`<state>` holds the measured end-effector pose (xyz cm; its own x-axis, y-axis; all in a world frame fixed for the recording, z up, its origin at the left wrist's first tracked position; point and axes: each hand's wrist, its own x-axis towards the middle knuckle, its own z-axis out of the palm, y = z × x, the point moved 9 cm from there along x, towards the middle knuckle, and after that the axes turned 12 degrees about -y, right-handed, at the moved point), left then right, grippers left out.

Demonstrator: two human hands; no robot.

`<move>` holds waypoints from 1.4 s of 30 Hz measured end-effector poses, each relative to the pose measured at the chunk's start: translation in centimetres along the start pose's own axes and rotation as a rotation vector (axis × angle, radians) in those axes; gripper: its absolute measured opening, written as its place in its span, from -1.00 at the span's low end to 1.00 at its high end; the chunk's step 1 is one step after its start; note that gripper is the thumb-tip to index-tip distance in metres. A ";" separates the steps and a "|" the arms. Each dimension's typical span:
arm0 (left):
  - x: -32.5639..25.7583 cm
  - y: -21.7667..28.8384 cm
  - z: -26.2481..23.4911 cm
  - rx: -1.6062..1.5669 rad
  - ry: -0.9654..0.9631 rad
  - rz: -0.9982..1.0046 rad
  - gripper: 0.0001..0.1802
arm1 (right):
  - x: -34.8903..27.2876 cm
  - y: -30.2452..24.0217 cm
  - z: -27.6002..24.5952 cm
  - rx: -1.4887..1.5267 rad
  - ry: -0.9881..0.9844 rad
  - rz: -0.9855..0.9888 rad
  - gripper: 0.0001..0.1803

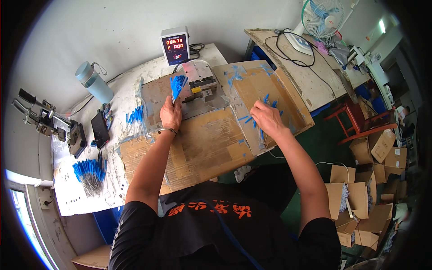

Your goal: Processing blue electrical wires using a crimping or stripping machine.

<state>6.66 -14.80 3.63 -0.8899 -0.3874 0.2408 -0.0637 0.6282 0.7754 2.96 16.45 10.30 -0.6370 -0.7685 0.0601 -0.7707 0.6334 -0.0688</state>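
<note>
A bunch of thin wires with blue sleeved ends (178, 84) stands up out of my left hand (171, 115), whose fingers are wrapped round it. Just right of that bunch sits a small metal bench machine (200, 76) on a steel plate. My right hand (268, 118) is bent over loose blue-ended wires (262, 134) on a cardboard tray (252, 83). Its fingertips are drawn together among them, and what lies between them is too small to make out. Other blue-ended wires (135, 116) lie left of my left forearm, and a thick pile (89, 173) rests farther left.
Behind the machine stands a counter box with red digits (175, 47). A light blue bottle (94, 83), a black phone (100, 128) and a lever press (74, 135) occupy the left. Rightward are a fan (321, 20), a red chair (364, 117) and cardboard boxes (353, 198).
</note>
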 end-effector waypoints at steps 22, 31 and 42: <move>0.1 0.3 0.0 0.032 -0.005 0.003 -0.84 | 10.0 -4.4 9.9 1.252 0.136 0.390 -0.83; 0.1 0.4 0.1 0.055 0.017 0.028 -0.77 | 10.4 -4.4 10.3 1.274 0.106 0.410 -0.81; 0.2 0.4 1.1 0.200 -0.083 0.055 -0.87 | 7.6 -3.2 7.6 0.973 0.257 0.359 -0.86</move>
<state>5.91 -13.86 3.39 -0.9280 -0.2971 0.2247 -0.0945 0.7713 0.6294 0.71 7.91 3.37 -0.8961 -0.4367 0.0788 -0.2665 0.3876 -0.8825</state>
